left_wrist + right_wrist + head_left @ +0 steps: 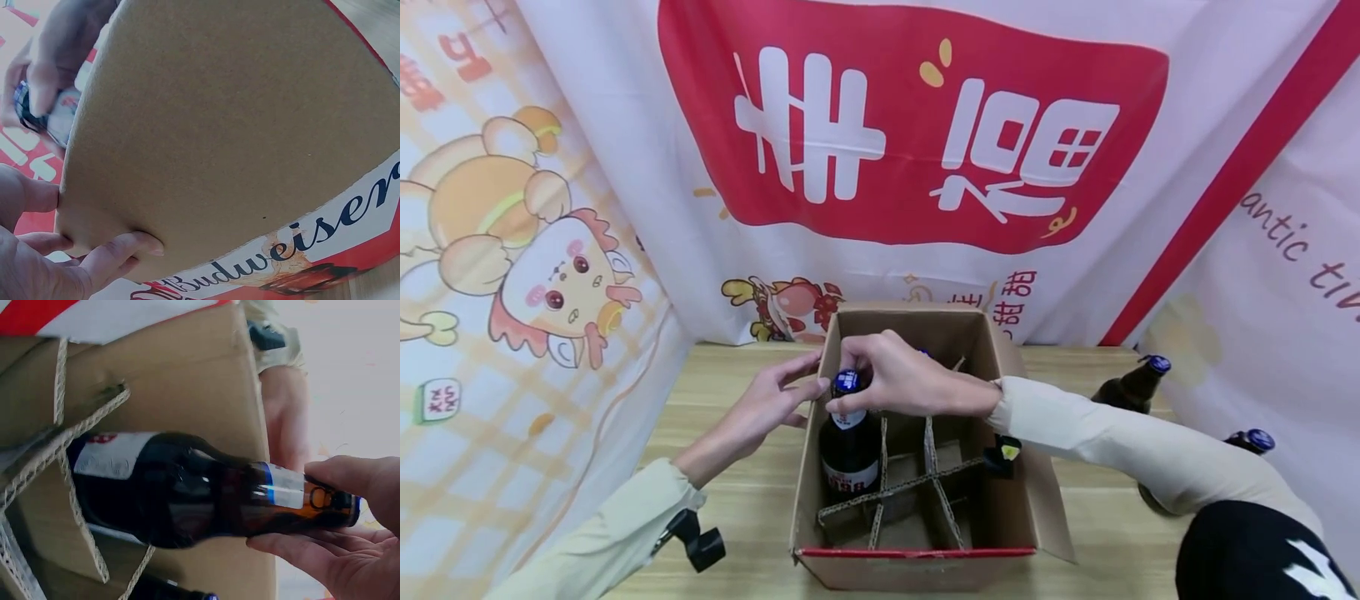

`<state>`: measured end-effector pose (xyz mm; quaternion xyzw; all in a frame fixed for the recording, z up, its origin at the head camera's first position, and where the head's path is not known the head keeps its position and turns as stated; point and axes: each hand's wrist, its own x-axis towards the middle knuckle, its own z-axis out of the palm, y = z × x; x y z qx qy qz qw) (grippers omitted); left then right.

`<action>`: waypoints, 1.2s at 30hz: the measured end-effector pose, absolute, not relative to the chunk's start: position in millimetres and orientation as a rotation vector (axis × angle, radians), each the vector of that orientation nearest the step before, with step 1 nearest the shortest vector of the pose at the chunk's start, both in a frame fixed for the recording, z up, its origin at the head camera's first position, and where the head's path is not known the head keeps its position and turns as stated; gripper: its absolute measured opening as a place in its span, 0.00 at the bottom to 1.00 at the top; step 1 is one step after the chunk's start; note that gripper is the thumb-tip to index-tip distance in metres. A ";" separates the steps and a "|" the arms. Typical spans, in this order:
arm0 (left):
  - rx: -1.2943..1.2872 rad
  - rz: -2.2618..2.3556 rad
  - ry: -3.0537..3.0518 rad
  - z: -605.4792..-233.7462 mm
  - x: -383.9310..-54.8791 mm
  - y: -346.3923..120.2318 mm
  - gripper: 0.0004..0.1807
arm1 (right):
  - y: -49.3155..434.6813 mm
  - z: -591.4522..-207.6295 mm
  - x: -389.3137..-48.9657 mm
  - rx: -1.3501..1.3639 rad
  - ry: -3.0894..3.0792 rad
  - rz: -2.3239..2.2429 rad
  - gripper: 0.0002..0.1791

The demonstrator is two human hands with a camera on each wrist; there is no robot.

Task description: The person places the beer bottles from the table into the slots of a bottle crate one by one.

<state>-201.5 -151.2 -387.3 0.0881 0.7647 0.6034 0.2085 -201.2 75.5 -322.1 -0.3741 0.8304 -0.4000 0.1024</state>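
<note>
A small work corner enclosed by printed cloth is shown; whether it is set up in a home, an office or a studio cannot be determined. A wood-grain bench (752,492) is bordered by a checked cartoon cloth (467,375) at left, by a white cloth with a red lettered panel (895,221) behind, and by a script-printed cloth (1285,317) at right.

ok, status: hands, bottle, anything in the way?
Right hand pinching bottle at neck. Left hand against box's outer side. Bottle partly inside, base hidden. Cardboard dividers right beside it.
</note>
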 end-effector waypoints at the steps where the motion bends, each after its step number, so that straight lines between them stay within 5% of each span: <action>1: 0.241 1.682 2.124 -387.4 -201.5 -151.4 0.36 | 74.7 -323.8 -203.0 -1.103 2.458 -1.159 0.16; 19: 0.229 1.714 2.111 -385.7 -202.2 -152.6 0.36 | 55.5 -349.5 -218.9 -1.134 2.415 -0.748 0.27; 27: 0.230 1.715 2.107 -386.5 -200.1 -150.4 0.36 | 50.6 -365.3 -222.2 -1.070 2.363 -0.641 0.14; 36: 0.226 1.717 2.104 -386.5 -201.6 -150.7 0.37 | 50.0 -354.1 -227.0 -1.069 2.277 -0.522 0.23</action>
